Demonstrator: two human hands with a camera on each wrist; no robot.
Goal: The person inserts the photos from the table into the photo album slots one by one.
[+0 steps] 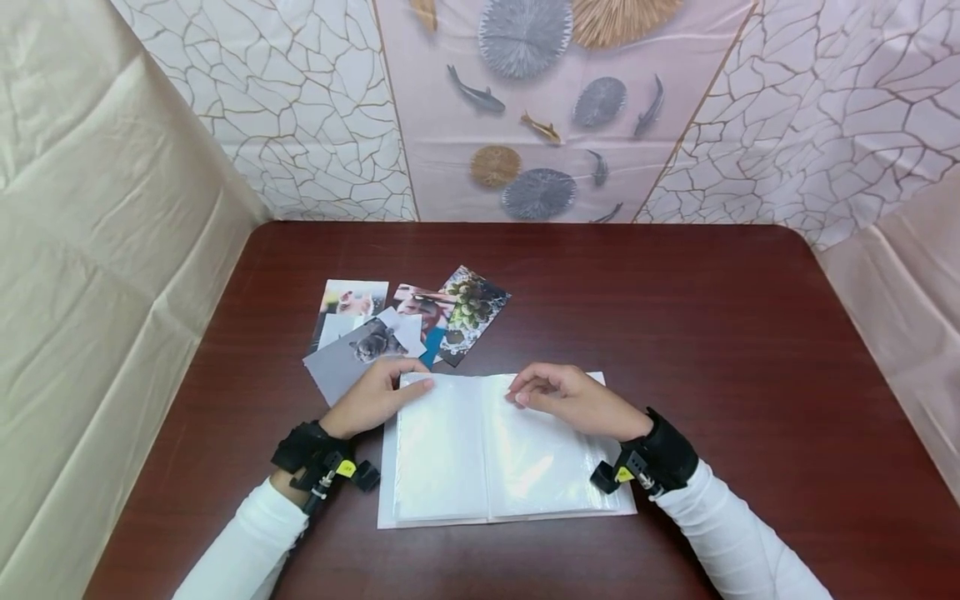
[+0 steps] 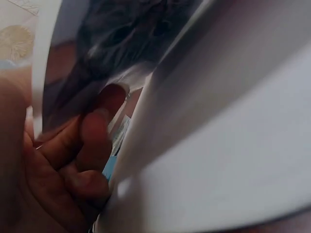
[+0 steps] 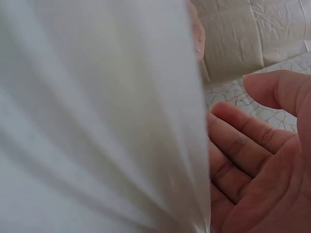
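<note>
A photo album (image 1: pixel 442 450) with clear sleeve pages lies spread on the table. My left hand (image 1: pixel 378 396) holds its top left corner, thumb over the page. In the left wrist view, the curled fingers (image 2: pixel 92 150) show beside a page bearing a dark picture (image 2: pixel 121 39). Over the upper part of the right-hand page, my right hand (image 1: pixel 566 396) has its fingers loosely bent. The right wrist view shows the thumb (image 3: pixel 272 90) apart from the fingers, with nothing between them, beside a white page (image 3: pixel 97 116); the page edge hides some fingertips.
Several loose photos lie beyond the album's top left: a grey cat photo (image 1: pixel 330 362), a pink-toned photo (image 1: pixel 423 304) and a flower photo (image 1: pixel 476 304) among them. They overlap on the dark red table (image 1: pixel 712 333). Patterned cloth (image 1: pixel 315 108) hangs behind the table.
</note>
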